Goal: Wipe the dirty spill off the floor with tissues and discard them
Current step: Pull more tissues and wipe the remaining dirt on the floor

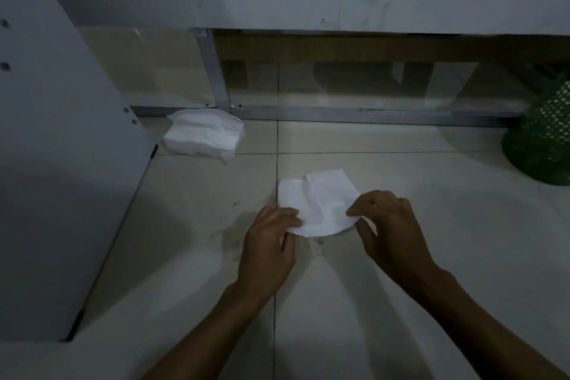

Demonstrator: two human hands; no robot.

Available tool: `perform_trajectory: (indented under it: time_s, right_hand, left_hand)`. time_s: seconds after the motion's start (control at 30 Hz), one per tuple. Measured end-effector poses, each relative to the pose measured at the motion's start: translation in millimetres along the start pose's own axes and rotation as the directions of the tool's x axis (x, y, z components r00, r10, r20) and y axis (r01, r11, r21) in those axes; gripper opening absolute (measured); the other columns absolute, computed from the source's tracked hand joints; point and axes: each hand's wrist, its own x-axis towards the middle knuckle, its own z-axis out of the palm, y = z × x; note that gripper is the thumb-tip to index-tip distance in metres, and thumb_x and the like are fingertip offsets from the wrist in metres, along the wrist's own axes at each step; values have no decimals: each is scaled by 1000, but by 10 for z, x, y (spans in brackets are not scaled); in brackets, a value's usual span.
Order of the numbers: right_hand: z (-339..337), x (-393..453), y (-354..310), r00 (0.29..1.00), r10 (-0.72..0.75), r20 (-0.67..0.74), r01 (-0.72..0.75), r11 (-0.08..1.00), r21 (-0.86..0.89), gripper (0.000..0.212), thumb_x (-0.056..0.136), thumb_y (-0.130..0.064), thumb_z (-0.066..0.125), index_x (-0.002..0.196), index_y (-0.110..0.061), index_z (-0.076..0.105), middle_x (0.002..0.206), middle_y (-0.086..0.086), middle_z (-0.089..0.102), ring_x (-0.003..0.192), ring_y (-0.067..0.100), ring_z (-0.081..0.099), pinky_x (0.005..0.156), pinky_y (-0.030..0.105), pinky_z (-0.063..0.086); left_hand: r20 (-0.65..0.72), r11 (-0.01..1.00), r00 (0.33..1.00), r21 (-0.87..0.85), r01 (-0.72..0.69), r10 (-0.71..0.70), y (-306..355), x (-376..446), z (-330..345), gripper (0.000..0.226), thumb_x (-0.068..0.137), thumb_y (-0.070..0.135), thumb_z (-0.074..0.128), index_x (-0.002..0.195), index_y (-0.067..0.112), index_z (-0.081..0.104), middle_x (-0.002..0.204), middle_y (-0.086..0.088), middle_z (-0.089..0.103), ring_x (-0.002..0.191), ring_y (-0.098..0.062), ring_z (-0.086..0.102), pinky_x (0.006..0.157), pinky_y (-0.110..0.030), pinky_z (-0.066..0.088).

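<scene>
Floor (401,302) of pale tiles fills most of the head view, dim light, dark grout lines crossing. Grey cabinet panel (55,163) stands at left, metal frame rail (354,116) runs along the back under a grey wall. Green mesh basket (543,136) sits at far right edge, partly cut off. White tissue pack (202,137) lies on the floor near the cabinet corner, just in front of the rail, well apart from the hands. Left hand (268,244) and right hand (388,228) both reach in over the middle tile, each grip pinching one near corner of a single white tissue (317,203), which is creased and spread between them, low over the floor. Dirty spill (314,245), faint dark specks, sits just below the tissue between the hands; more smudges trail left.
</scene>
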Motion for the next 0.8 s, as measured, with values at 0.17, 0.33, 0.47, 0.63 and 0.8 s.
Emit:
perform_trajectory:
  time_s: [0.17, 0.33, 0.47, 0.63, 0.8]
  right_hand:
    - [218, -291, 121, 998, -45, 36, 45, 999, 8, 25, 76, 5, 80, 92, -14, 77, 99, 2, 73, 96, 26, 68, 82, 35, 43]
    - [319, -461, 150, 997, -53, 48, 54, 998, -31, 19, 80, 1, 79, 90, -14, 77, 98, 2, 73, 94, 27, 68, 78, 34, 39]
    - [359, -540, 135, 996, -78, 45, 79, 996, -43, 17, 82, 0, 77, 91, -14, 77, 98, 3, 73, 93, 27, 67, 78, 35, 39]
    - [388, -593, 116, 993, -85, 87, 87, 996, -23, 21, 76, 1, 82, 91, -13, 79, 97, 4, 73, 91, 29, 69, 77, 39, 49]
    - [392, -681, 81, 992, -75, 103, 73, 997, 20, 19, 88, -26, 67, 100, -15, 78, 104, 2, 74, 99, 24, 68, 88, 36, 44]
  left_hand:
    - [38, 999, 999, 32, 13, -14, -60, -233, 80, 30, 75, -18, 73, 95, 4, 79, 104, -9, 76, 100, -22, 68, 93, -28, 54]
    - [20, 999, 999, 23, 31, -31, -86, -318, 83, 23, 78, -11, 74, 95, 5, 78, 100, -6, 75, 97, -16, 66, 92, -19, 51]
    - [-1, 1000, 1000, 23, 1, -1, -136, -346, 81, 23, 76, -13, 71, 92, 4, 76, 97, -5, 74, 96, -14, 64, 90, -19, 50]
    - [67, 994, 998, 103, -24, 17, -205, -454, 95, 20, 76, -1, 71, 93, 6, 79, 101, -4, 75, 96, -19, 65, 80, -42, 55]
    - [133, 975, 989, 207, -86, 59, -194, -558, 73, 25, 74, 16, 68, 97, 13, 78, 110, 2, 73, 102, -19, 60, 82, -41, 47]
